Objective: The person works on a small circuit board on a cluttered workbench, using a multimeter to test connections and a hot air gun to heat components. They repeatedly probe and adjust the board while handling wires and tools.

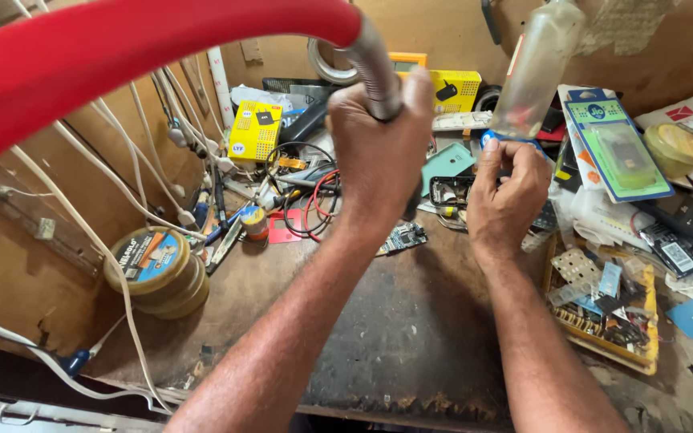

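My left hand (378, 148) is fisted around a flexible metal gooseneck (372, 64) that continues up into a thick red covered arm (122, 48) crossing the top left. My right hand (507, 192) is closed on a clear plastic bottle (535, 68) with a blue cap, held upside down, cap end in my fingers. Below and between the hands lie a dark phone frame (451, 192) and a small circuit board (403, 236) on the worn brown workbench (395, 321).
Round solder tins (158, 269) sit at the left beside white cables (122, 240). Yellow boxes (254, 132) and tape rolls line the back. A yellow tray of small parts (603, 313) is at the right, with packaged items (615, 144) and phones behind it.
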Motion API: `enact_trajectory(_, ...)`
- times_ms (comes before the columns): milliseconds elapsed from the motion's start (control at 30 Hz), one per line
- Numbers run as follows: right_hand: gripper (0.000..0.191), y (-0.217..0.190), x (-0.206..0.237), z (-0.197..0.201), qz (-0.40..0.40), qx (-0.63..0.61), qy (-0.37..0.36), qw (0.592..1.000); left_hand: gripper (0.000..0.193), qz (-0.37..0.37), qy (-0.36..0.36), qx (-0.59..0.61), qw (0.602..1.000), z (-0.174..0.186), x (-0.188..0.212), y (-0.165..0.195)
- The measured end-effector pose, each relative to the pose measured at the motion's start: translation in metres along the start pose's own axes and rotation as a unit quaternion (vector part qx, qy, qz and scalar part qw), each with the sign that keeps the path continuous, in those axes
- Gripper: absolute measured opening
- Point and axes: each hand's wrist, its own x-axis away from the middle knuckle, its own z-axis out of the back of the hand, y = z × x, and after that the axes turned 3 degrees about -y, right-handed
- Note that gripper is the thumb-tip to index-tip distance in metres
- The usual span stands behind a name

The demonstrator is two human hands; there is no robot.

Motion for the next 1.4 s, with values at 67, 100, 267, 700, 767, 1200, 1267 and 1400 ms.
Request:
enact_trajectory(67, 0.024, 0.001, 0.0, 0.0, 0.004, 0.005, 0.003, 1.0, 0.042, 0.008, 0.005, -0.004, 1.0, 0.001, 0.0, 0.0)
enact_trajectory(100, 0.024, 0.001, 0.0, -0.001, -0.002, 0.003, 0.004, 1.0, 0.042, 0.029, -0.013, 0.006, 0.999, 0.002, 0.0, 0.001)
enact_trajectory(267, 0.024, 0.002, 0.0, -0.001, 0.017, 0.014, 0.005, 1.0, 0.042, 0.002, -0.021, 0.009, 1.0, 0.002, 0.0, 0.007)
enact_trajectory(700, 0.024, 0.004, 0.0, 0.0, -0.002, 0.004, 0.007, 1.0, 0.04, 0.043, -0.044, -0.016, 0.998, 0.006, -0.002, 0.008)
enact_trajectory(767, 0.025, 0.003, 0.0, -0.001, -0.003, 0.004, 0.006, 1.0, 0.04, 0.074, -0.058, -0.016, 0.995, 0.009, -0.003, 0.006)
enact_trajectory(1200, 0.025, 0.002, 0.002, 0.001, -0.012, 0.007, 0.002, 1.0, 0.041, 0.012, -0.006, -0.077, 0.997, 0.01, -0.003, 0.003)
enact_trajectory(1267, 0.024, 0.002, -0.001, -0.001, -0.007, 0.006, 0.006, 1.0, 0.039, 0.027, -0.028, -0.045, 0.998, 0.01, -0.006, 0.006)
enact_trajectory(1400, 0.024, 0.005, 0.0, -0.001, -0.005, 0.006, 0.004, 1.0, 0.041, 0.021, -0.019, -0.025, 0.999, 0.004, -0.002, 0.008)
